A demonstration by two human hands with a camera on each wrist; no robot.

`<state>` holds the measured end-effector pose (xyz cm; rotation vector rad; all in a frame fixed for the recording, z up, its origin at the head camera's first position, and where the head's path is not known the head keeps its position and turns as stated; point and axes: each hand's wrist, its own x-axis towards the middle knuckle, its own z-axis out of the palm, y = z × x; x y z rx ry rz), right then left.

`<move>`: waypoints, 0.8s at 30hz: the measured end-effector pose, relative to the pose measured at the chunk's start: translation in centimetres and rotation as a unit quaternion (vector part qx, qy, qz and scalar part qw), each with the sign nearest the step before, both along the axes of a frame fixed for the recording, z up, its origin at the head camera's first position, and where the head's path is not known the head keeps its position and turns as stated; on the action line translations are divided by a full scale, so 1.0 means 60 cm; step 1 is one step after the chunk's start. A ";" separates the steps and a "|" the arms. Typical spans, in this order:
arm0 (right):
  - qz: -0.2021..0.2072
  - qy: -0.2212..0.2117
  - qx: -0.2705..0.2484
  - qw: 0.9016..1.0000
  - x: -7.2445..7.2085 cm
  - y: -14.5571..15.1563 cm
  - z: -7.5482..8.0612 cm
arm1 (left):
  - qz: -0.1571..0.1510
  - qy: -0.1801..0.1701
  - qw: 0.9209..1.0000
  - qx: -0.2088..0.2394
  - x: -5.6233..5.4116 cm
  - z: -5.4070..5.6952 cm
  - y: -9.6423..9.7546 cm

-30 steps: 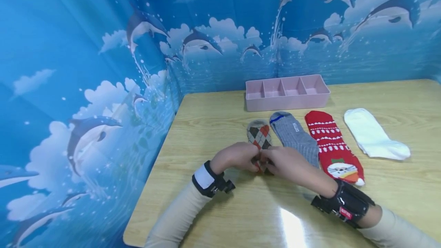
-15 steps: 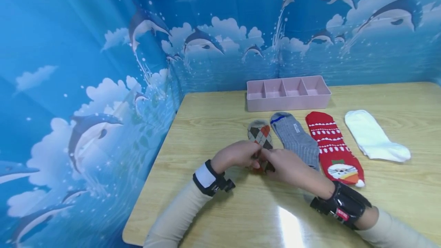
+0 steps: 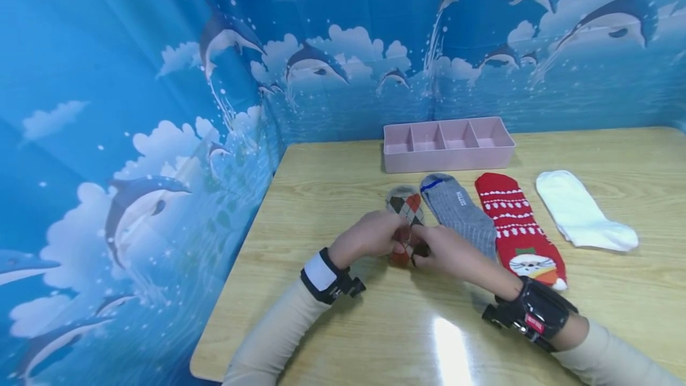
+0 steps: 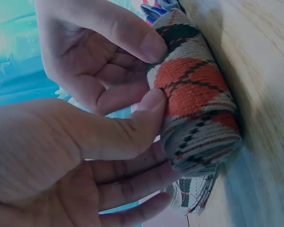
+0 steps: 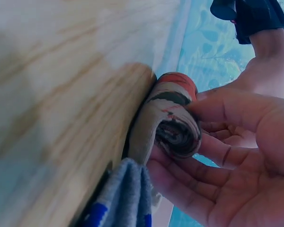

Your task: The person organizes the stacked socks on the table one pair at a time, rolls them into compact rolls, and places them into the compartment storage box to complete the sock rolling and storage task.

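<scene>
An argyle sock (image 3: pixel 404 202) in beige, orange and dark green lies on the table, its near end wound into a roll (image 4: pixel 196 90). My left hand (image 3: pixel 370 236) pinches one end of this roll, thumb on the patterned side and fingers beyond it. At the other end my right hand (image 3: pixel 450 255) holds it the same way, thumb tip on the fabric. In the right wrist view the spiral end of the roll (image 5: pixel 177 135) faces the camera, with the flat part of the sock running out beneath it. From the head view, the hands cover most of the roll.
Right of the argyle sock lie a grey sock (image 3: pixel 461 207), a red patterned sock (image 3: pixel 509 213) and a white sock (image 3: pixel 581 207), all flat. Behind them a pink divided box (image 3: pixel 447 159) stands near the table's back edge, against a dolphin-print curtain (image 3: pixel 332 100).
Both hands have shifted slightly away from the body along the sock, fingers changing their grip on the roll. The other socks and the box stay put.
</scene>
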<state>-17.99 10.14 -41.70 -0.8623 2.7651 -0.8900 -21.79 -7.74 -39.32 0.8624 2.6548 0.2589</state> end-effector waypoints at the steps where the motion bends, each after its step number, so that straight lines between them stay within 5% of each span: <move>1: -0.001 -0.002 -0.001 1.000 0.000 -0.001 0.000 | 0.004 0.002 1.000 0.002 0.000 0.000 0.000; 12: -0.028 -0.052 -0.013 0.998 -0.006 0.000 0.001 | -0.015 -0.005 1.000 0.002 0.000 0.008 -0.006; 24: -0.056 -0.011 0.024 0.998 0.001 -0.006 0.003 | -0.020 0.016 1.000 -0.013 0.001 0.001 -0.002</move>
